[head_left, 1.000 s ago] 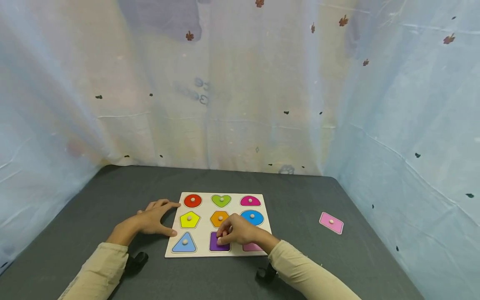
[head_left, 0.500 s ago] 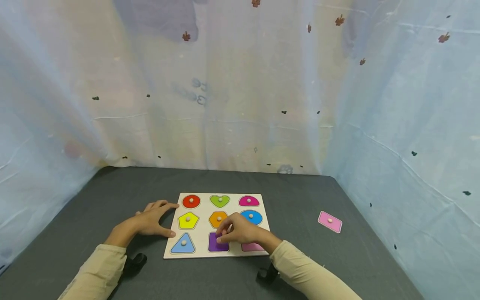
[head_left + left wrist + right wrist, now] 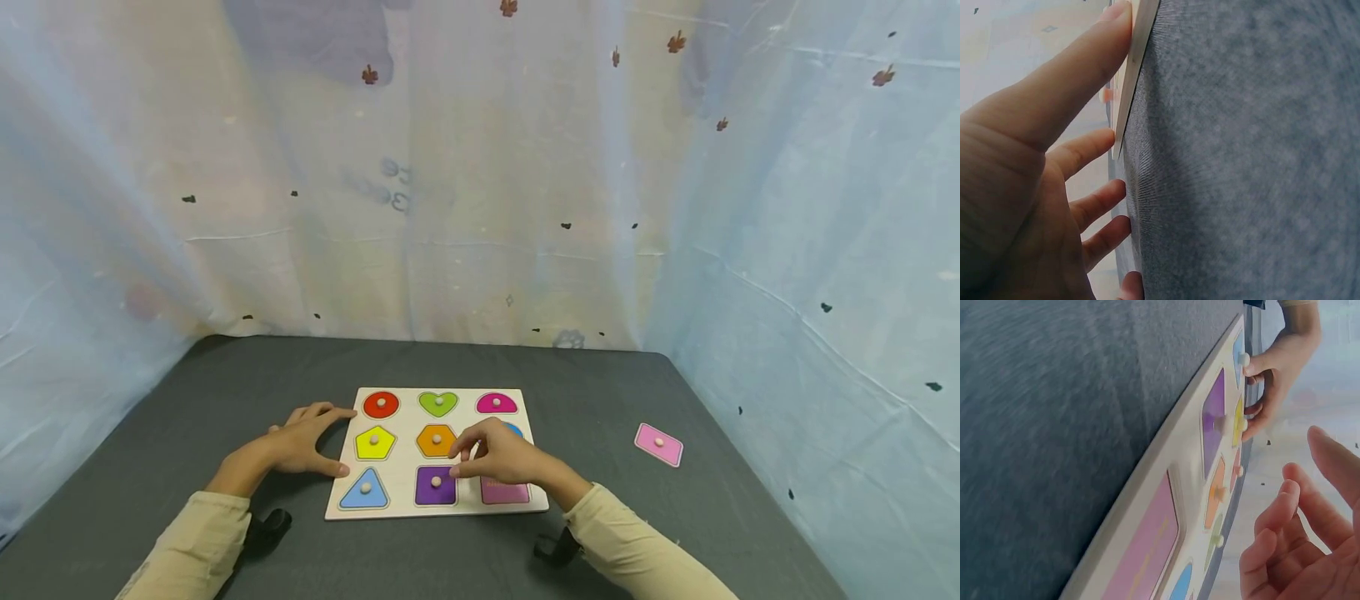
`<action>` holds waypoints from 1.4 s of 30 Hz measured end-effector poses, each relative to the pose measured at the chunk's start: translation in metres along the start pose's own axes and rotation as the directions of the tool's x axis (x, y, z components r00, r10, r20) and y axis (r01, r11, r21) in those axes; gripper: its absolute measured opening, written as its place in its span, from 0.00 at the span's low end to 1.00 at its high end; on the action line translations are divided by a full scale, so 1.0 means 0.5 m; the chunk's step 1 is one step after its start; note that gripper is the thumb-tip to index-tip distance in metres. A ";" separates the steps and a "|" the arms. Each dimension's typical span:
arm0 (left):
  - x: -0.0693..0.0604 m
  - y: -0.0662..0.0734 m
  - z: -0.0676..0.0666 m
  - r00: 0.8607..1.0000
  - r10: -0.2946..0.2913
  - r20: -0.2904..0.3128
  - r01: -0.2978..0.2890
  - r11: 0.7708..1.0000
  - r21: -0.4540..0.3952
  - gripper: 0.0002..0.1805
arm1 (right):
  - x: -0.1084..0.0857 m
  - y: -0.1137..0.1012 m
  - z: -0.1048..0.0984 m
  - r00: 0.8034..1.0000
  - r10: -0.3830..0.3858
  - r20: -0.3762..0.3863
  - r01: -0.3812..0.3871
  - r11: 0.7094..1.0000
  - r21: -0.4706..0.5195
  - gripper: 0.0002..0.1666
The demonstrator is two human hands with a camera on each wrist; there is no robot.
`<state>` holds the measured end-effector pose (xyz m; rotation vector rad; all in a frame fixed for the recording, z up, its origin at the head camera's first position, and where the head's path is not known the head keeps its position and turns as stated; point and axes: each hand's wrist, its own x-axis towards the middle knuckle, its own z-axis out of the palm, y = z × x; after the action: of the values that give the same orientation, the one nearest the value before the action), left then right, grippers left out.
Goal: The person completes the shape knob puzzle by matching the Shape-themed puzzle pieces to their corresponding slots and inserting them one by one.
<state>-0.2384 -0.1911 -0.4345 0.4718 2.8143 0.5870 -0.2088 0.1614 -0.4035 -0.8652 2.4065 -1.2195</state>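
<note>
A wooden shape puzzle board [image 3: 401, 492] lies flat on the dark table. Its purple square [image 3: 425, 493] sits in its place, knob up. Above the board, just right of that knob, hovers my right hand [image 3: 506, 454]. Thumb and forefinger are apart, and nothing is between them in the right wrist view. My left hand [image 3: 300, 442] rests at the board's left edge, thumb and forefinger touching it, fingers spread. At the lower right corner, the pink rectangular recess [image 3: 506, 495] has no piece in it. The pink rectangle piece [image 3: 667, 451] lies on the table, well right of the board.
Also in the board are a blue triangle [image 3: 356, 500], yellow pentagon [image 3: 383, 450], orange hexagon [image 3: 427, 432], red circle [image 3: 372, 412], green heart [image 3: 430, 407] and magenta half circle [image 3: 487, 407]. My right hand partly covers a blue oval [image 3: 515, 428]. Pale curtains enclose the table [image 3: 600, 400].
My right hand has let go of the purple square's knob, and has lifted and shifted right. The purple square stays in the board. The left hand keeps its place at the edge.
</note>
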 end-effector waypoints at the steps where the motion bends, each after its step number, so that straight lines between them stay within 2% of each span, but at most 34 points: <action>1: 0.000 -0.001 0.000 1.000 -0.001 0.000 0.001 1.000 0.001 0.55 | -0.003 0.001 -0.004 1.000 -0.005 -0.001 0.005 1.000 -0.002 0.14; 14: 0.005 -0.007 -0.007 1.000 -0.002 -0.004 0.002 1.000 0.017 0.55 | -0.026 0.008 -0.061 0.996 -0.025 -0.091 0.024 1.000 -0.017 0.14; 20: 0.006 -0.006 -0.007 1.000 0.002 -0.008 -0.002 1.000 0.013 0.55 | -0.041 0.017 -0.087 0.991 -0.011 -0.132 0.007 0.999 -0.035 0.13; 34: 0.003 -0.006 0.003 1.000 -0.001 -0.001 0.002 1.000 0.010 0.55 | -0.086 0.081 -0.123 0.972 -0.027 -0.233 0.020 0.999 -0.033 0.15; 42: 0.001 -0.003 0.003 1.000 0.006 -0.008 -0.006 1.000 0.006 0.55 | -0.129 0.120 -0.145 0.960 0.029 -0.280 -0.040 0.999 -0.033 0.16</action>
<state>-0.2389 -0.1918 -0.4366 0.4797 2.8240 0.5826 -0.2192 0.2749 -0.4087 -0.6974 2.6605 -1.3660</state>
